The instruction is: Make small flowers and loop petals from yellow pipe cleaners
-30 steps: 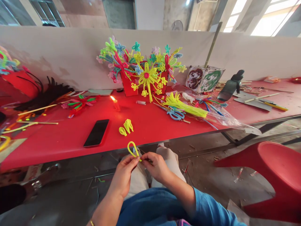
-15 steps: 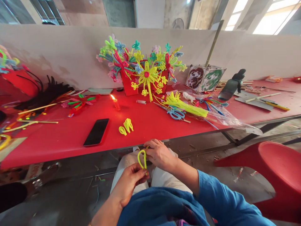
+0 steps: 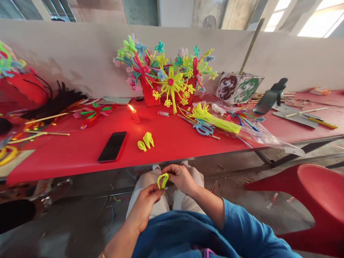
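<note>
1. Step in hand, as judged: bending a yellow pipe cleaner (image 3: 162, 180) into a small loop, held over the lap just below the edge of the red table (image 3: 80, 154).
2. Next move likely calls for a firm pinch at the loop's base while the free end is wound or twisted.
3. Left hand (image 3: 146, 204): fingers closed, thumb and forefinger pinching the loop's lower end.
4. Right hand (image 3: 180, 177): fingers curled, tips touching the loop's top; exact grip partly hidden.
5. Two finished yellow loops (image 3: 145, 141) lie on the table beside a phone (image 3: 112, 146).
</note>
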Demonstrator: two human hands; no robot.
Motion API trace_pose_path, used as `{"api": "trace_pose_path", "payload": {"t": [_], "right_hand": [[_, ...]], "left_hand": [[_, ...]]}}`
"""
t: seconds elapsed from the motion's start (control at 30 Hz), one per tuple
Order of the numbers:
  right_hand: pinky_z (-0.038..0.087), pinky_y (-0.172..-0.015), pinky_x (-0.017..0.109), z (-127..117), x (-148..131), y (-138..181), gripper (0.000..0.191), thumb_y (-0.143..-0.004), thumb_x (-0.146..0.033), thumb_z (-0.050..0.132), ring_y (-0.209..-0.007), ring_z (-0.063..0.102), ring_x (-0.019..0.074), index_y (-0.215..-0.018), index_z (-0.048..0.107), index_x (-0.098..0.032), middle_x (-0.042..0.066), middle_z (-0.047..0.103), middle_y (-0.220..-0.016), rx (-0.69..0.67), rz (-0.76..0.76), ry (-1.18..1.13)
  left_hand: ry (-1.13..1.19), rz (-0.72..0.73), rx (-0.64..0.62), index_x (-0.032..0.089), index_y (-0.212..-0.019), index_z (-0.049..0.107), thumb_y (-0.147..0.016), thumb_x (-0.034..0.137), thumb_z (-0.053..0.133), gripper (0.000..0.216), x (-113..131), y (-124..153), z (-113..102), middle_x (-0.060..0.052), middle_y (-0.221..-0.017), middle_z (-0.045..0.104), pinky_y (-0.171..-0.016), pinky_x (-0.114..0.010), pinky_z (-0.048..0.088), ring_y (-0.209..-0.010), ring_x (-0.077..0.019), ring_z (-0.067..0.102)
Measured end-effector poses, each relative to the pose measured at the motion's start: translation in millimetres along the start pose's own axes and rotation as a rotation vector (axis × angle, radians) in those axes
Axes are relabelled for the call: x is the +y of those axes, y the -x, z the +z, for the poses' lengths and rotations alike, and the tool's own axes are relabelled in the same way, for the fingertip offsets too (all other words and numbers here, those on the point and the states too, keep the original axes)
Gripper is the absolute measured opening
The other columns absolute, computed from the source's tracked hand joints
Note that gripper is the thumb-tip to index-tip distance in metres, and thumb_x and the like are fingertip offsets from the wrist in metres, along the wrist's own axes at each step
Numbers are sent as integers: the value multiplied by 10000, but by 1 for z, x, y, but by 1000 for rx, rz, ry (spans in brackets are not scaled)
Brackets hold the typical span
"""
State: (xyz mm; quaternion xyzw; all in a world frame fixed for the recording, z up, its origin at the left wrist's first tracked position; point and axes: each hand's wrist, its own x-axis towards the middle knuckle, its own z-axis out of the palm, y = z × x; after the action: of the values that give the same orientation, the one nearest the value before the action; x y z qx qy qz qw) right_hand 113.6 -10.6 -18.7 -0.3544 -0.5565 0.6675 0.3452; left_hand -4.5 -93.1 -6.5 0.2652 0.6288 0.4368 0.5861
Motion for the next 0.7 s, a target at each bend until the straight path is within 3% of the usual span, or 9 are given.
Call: {"api": "trace_pose_path", "payload": {"t": [0.17,0.37,0.7], "right_hand": [[447,-604,224,5,2,2,130,-607,-220,629,-586,567,94,-715,586,-162,-27,618,-636,-64,79,-268],[417,-510,186,4,1,4,180,-597,-257,673,-507,538,70,-700,572,-150,-38,602,-584,-87,109,-387],[454,-579,207,0,-2,5,220,-596,-251,696,-592,587,92,-751,579,-150,-17,631,-651,-118,121,-420]], "left_hand": [[88,-151,-65,153,-611,601,-590,254,698,141,-1,2,-1,-7,-659,640,-582,-217,395,-679,-146,597],[327,-215,-155,144,-730,613,-607,168,697,151,-2,3,3,-59,-793,685,-633,-236,464,-800,-185,636],[443,-233,-71,153,-680,575,-635,92,680,129,-9,4,8,1,-574,643,-520,-182,481,-541,-105,621]]}}
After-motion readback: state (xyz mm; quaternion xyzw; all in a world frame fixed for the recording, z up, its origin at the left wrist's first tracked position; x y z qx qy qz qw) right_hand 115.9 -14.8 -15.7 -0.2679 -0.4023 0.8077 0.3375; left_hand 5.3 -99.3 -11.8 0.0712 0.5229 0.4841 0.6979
